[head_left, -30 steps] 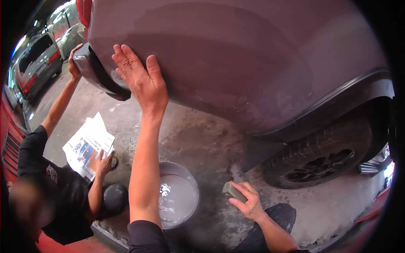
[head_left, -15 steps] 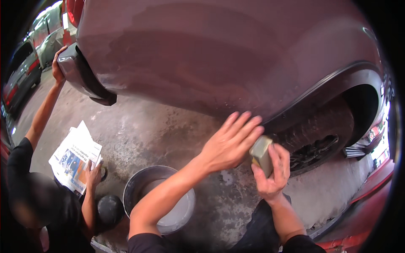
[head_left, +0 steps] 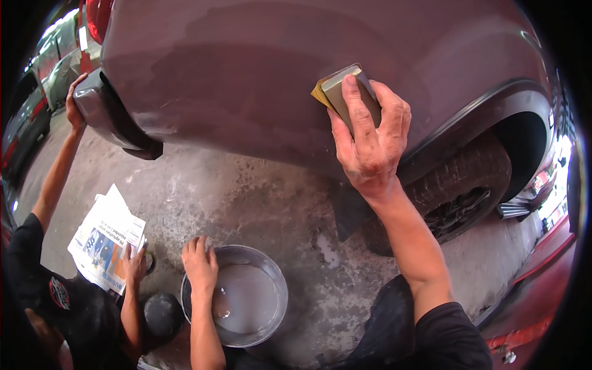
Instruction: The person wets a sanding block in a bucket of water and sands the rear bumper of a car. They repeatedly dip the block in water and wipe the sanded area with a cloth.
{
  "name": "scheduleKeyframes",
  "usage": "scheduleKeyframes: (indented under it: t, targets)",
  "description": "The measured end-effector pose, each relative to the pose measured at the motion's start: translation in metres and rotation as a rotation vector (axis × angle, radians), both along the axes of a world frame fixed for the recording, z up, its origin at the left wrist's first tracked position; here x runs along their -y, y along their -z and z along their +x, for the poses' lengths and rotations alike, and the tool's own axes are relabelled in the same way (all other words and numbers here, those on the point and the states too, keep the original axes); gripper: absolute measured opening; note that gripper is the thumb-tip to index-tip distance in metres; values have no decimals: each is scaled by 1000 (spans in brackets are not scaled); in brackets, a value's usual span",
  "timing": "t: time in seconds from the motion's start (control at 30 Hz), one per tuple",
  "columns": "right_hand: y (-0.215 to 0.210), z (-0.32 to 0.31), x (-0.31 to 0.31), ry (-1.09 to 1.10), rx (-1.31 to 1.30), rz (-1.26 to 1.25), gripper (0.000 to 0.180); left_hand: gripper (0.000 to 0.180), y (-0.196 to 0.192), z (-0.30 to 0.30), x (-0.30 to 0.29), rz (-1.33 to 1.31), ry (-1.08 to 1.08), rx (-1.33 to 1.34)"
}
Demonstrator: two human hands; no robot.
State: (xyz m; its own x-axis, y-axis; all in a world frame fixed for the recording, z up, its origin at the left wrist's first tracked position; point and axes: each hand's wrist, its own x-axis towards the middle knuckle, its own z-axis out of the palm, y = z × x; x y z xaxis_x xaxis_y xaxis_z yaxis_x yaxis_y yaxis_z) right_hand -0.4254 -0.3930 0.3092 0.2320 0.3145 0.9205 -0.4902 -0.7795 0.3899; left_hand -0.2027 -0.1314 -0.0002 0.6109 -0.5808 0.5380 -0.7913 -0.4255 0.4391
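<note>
While the right hand [head_left: 370, 139] presses a sanding block [head_left: 346, 92] flat against the car panel [head_left: 246, 80], fingers wrapped over it, long axis slanting upward, the left hand [head_left: 200, 265], fingers loosely together, rests on the water bucket's [head_left: 271, 277] rim

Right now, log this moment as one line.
right hand: presses sanding block on car panel | left hand: on bucket rim | co-worker: holds newspaper

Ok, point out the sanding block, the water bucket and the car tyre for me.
sanding block [head_left: 343, 86]: head view, on its pale top face above the fingers.
water bucket [head_left: 279, 285]: head view, on its metal rim, right side.
car tyre [head_left: 459, 197]: head view, on the tread near the wheel arch.
</note>
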Motion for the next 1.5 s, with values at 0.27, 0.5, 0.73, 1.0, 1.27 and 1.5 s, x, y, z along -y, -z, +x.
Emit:
scheduleKeyframes:
  t: [0.27,0.5,0.73,1.0,1.27,1.5]
  targets:
    - [-5,40,-8,55,0,-68,66,48,27,0,-5,283,-23,-170]
    - [-8,3,2,48,7,-35,68,38,18,-2,-17,219,-1,-111]
    - [-20,2,-9,79,-134,-24,67,39,14,0,-15,238,-11,-129]
    - [-28,21,-13,-4,-165,-50,66,37,14,-4,-7,241,-43,-115]
    - [-28,70,-29,1,-164,-108,40,34,18,-7,-3,230,-45,-119]
    - [-19,33,-14,59,-60,-24,71,32,16,-11,-5,207,-3,-102]
